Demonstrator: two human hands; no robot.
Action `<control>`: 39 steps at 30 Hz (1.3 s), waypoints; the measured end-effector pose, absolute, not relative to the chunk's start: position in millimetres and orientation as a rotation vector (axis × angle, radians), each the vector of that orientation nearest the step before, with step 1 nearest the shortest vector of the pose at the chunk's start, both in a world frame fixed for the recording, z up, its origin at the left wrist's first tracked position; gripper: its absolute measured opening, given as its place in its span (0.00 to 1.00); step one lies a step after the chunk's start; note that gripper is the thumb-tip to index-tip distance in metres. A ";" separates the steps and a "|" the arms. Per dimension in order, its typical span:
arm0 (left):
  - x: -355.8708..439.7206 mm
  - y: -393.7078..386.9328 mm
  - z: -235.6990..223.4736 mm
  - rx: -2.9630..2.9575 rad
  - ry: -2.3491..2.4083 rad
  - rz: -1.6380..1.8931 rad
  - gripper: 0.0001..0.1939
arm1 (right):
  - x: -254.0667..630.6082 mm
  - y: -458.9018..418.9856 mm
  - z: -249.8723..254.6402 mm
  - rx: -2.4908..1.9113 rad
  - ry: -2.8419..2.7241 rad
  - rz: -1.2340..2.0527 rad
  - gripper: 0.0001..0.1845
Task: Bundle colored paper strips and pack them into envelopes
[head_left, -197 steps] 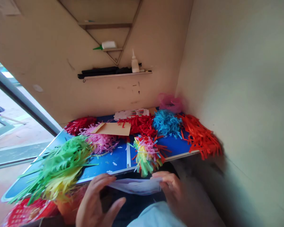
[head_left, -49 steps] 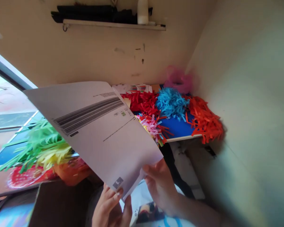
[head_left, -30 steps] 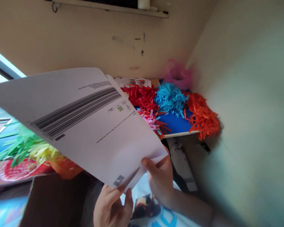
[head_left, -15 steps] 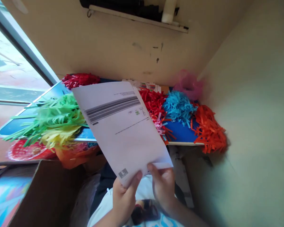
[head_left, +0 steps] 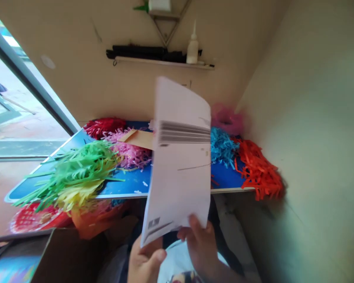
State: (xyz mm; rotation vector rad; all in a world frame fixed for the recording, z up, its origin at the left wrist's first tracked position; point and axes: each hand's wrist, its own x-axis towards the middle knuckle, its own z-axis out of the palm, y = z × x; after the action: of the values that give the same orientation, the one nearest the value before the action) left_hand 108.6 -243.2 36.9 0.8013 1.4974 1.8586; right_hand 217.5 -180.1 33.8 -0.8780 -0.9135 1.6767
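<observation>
A white printed paper (head_left: 181,184) stands upright in front of me, bent along its length, with a band of dark stripes across its upper part. Whether it is one sheet or several, I cannot tell. My right hand (head_left: 203,243) grips its lower right edge, thumb on the near face and other fingers partly hidden. At the lower left corner, my left hand (head_left: 146,259) holds the paper with fingers behind it; its thumb shows off the printed face. Beyond the paper lies a blue table (head_left: 126,186) bearing heaps of shredded coloured paper.
Green strips (head_left: 82,163), pink shreds (head_left: 129,153), blue shreds (head_left: 224,147) and orange strips (head_left: 259,169) lie on the table. A brown envelope-like piece (head_left: 140,139) is behind the paper. A white bottle (head_left: 192,49) stands on a wall shelf. A cardboard box (head_left: 67,255) sits lower left.
The paper has turned from a leftward slant to nearly upright and is bent more. My left hand is lower and its thumb has come off the face. The view has tilted up.
</observation>
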 end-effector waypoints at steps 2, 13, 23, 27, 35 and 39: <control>116.6 -236.7 32.4 0.778 1.428 1.776 0.29 | 210.0 -184.7 33.7 -0.817 -0.961 1.722 0.22; 56.5 -225.4 155.2 2.684 1.440 0.690 0.14 | 275.4 -168.3 99.3 -0.631 -1.847 1.440 0.18; 51.7 -207.1 91.5 1.815 1.391 1.305 0.17 | 292.2 -93.0 65.1 -1.139 -1.394 1.150 0.21; 69.2 -197.8 78.9 1.762 1.353 1.510 0.09 | 294.9 -92.6 45.6 -1.151 -1.292 1.182 0.20; 81.8 -198.1 64.3 1.453 1.549 1.690 0.12 | 285.6 -106.9 29.8 -1.056 -1.431 1.149 0.15; 91.8 -190.4 52.3 1.103 1.516 1.807 0.19 | 275.9 -113.2 39.3 -1.101 -1.501 1.164 0.14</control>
State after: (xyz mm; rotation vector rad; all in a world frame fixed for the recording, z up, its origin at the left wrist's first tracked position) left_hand 91.8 -190.4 52.3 1.1034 1.5163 1.8072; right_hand 275.9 -113.2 39.3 -1.1005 -1.5008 1.1645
